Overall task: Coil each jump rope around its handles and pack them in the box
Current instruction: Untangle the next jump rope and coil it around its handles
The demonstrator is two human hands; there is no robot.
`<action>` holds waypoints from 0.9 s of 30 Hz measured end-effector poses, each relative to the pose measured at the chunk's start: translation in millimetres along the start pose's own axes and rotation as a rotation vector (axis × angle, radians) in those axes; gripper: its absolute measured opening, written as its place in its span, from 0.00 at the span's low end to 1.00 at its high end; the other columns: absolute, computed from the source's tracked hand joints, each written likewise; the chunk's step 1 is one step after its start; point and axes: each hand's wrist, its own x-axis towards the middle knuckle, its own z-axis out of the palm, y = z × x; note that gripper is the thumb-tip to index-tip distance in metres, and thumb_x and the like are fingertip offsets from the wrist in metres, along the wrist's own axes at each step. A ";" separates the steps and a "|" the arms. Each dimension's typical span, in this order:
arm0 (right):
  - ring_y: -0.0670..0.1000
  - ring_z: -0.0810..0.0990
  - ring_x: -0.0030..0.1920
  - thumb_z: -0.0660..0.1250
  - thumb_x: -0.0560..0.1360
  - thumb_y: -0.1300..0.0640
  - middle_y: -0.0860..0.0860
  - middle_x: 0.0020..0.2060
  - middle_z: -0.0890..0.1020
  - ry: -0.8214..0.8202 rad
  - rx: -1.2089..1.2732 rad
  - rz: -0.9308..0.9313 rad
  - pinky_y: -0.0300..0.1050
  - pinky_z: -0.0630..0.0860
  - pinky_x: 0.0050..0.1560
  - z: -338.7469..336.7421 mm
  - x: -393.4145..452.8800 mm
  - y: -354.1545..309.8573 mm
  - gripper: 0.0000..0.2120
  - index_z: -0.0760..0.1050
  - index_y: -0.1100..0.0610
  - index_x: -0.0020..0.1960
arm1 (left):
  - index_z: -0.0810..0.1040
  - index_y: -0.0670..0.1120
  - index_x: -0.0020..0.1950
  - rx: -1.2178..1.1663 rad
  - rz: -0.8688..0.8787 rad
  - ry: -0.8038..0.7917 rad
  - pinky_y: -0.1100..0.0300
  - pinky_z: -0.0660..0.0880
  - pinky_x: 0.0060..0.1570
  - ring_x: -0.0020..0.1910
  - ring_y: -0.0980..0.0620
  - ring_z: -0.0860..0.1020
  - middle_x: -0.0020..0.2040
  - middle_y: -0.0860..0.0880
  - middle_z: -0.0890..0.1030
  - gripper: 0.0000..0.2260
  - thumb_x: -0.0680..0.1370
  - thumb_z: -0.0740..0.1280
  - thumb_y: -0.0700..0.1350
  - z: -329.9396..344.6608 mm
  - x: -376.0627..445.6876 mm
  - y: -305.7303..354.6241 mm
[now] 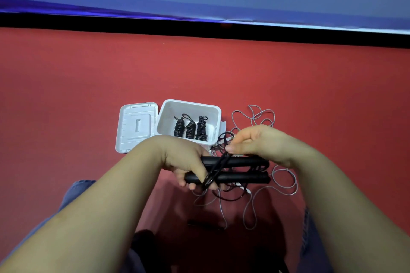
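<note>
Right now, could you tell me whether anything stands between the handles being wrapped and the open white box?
Nothing visible does. The left hand grips the two black foam handles just in front of the open white plastic box; its lid lies off to the left, and three coiled black ropes leave room inside.

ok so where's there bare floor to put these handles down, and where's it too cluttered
Bare red floor lies left of the white lid, and more beyond the white box up to the black strip. Crowded: right of the box and under both hands, where loose grey rope sprawls. Inside the box, three coiled ropes fill the right; its left part is free.
</note>
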 end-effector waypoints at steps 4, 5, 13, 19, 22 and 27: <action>0.48 0.77 0.30 0.68 0.58 0.32 0.53 0.34 0.81 -0.182 0.615 0.056 0.38 0.71 0.32 -12.6 -6.8 -12.2 0.29 0.83 0.55 0.44 | 0.85 0.49 0.44 -0.333 0.265 -0.168 0.69 0.70 0.21 0.26 0.58 0.76 0.35 0.52 0.81 0.11 0.63 0.76 0.40 -4.4 -8.5 0.8; 0.49 0.77 0.32 0.67 0.54 0.27 0.54 0.39 0.83 -0.223 0.717 0.011 0.39 0.70 0.33 -14.9 -6.7 -12.7 0.36 0.83 0.55 0.47 | 0.85 0.48 0.45 -0.409 0.333 -0.187 0.69 0.70 0.21 0.26 0.58 0.76 0.36 0.52 0.81 0.13 0.62 0.78 0.42 -6.0 -8.7 1.0; 0.45 0.70 0.21 0.71 0.68 0.44 0.49 0.25 0.78 0.316 0.669 -0.278 0.37 0.62 0.24 9.3 1.0 -24.9 0.13 0.78 0.54 0.39 | 0.84 0.45 0.47 -0.664 0.463 -0.073 0.69 0.66 0.18 0.25 0.55 0.74 0.38 0.49 0.80 0.17 0.61 0.79 0.47 -6.2 5.3 5.0; 0.45 0.68 0.19 0.63 0.76 0.55 0.49 0.22 0.74 0.571 0.702 -0.223 0.36 0.64 0.23 12.9 5.8 -26.4 0.13 0.76 0.56 0.34 | 0.83 0.45 0.49 -0.675 0.456 0.081 0.68 0.67 0.22 0.26 0.56 0.74 0.41 0.48 0.82 0.25 0.57 0.79 0.55 0.7 11.5 15.7; 0.44 0.68 0.22 0.64 0.76 0.54 0.51 0.27 0.75 0.686 0.739 -0.187 0.36 0.63 0.22 12.4 8.3 -21.1 0.12 0.77 0.55 0.34 | 0.76 0.47 0.50 -0.630 0.427 0.423 0.67 0.69 0.23 0.28 0.54 0.78 0.35 0.51 0.82 0.16 0.65 0.74 0.44 6.6 13.8 23.7; 0.44 0.67 0.20 0.63 0.77 0.53 0.50 0.28 0.76 0.779 0.951 -0.022 0.35 0.60 0.18 12.3 10.8 -19.5 0.14 0.76 0.54 0.34 | 0.68 0.48 0.48 -0.576 0.568 0.955 0.62 0.68 0.24 0.25 0.51 0.73 0.31 0.53 0.76 0.13 0.73 0.71 0.50 24.4 33.0 26.4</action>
